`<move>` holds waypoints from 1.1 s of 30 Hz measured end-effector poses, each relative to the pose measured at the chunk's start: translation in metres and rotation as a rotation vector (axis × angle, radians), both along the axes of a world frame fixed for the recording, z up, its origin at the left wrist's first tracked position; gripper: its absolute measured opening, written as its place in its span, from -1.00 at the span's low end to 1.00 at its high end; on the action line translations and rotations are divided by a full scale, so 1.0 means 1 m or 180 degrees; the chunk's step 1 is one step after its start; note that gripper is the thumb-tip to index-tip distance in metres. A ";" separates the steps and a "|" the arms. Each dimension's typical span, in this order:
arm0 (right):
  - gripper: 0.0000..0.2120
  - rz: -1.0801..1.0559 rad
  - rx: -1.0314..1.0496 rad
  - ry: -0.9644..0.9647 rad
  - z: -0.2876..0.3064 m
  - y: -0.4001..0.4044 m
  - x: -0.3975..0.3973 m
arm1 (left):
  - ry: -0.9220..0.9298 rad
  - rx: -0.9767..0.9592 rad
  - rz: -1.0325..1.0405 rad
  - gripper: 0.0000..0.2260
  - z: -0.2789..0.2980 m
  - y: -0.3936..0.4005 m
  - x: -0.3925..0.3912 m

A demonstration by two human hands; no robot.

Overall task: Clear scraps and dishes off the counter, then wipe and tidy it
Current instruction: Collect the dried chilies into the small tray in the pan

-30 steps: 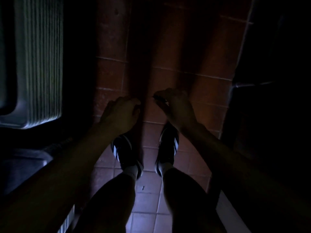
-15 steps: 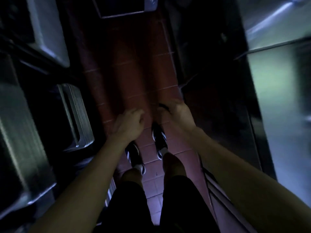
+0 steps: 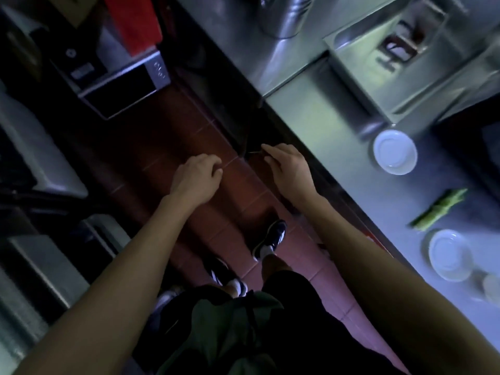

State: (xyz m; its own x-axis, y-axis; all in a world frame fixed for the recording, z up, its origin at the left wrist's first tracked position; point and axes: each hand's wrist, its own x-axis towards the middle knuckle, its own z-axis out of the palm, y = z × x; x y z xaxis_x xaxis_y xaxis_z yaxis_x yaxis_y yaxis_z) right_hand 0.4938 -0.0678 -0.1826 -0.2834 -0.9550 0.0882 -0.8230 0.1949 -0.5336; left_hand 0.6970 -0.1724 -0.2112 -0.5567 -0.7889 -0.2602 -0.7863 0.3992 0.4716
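Turning from the dark floor, the person now faces the tabletop (image 3: pixel 338 147), where two white saucers (image 3: pixel 395 152) (image 3: pixel 450 255) flank a green scrap (image 3: pixel 439 208), while left hand (image 3: pixel 196 175) and right hand (image 3: pixel 288 169) hover short of it, fingers loosely curled, seemingly empty, clearing not yet begun.
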 end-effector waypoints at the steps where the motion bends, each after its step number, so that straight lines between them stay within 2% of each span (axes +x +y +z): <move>1: -0.71 -0.0095 -0.0078 0.0022 0.007 0.005 -0.013 | 0.0010 -0.0017 -0.0073 -0.72 0.007 -0.003 -0.012; 6: -0.77 -0.0546 -0.0231 -0.0024 0.035 0.031 -0.084 | 0.0071 -0.0204 -0.0524 -0.72 0.041 -0.011 -0.088; 15: -0.81 -0.1151 -0.0632 -0.0262 0.050 0.052 -0.216 | 0.0091 -0.0476 -0.1185 -0.70 0.078 -0.015 -0.241; 27: -0.81 -0.1451 -0.0816 -0.0442 0.039 0.039 -0.332 | -0.0122 -0.0516 -0.1666 -0.70 0.086 -0.031 -0.381; 33: -0.80 -0.1683 -0.0622 -0.0455 0.017 0.001 -0.370 | 0.0252 -0.0328 -0.1646 -0.77 0.068 -0.070 -0.437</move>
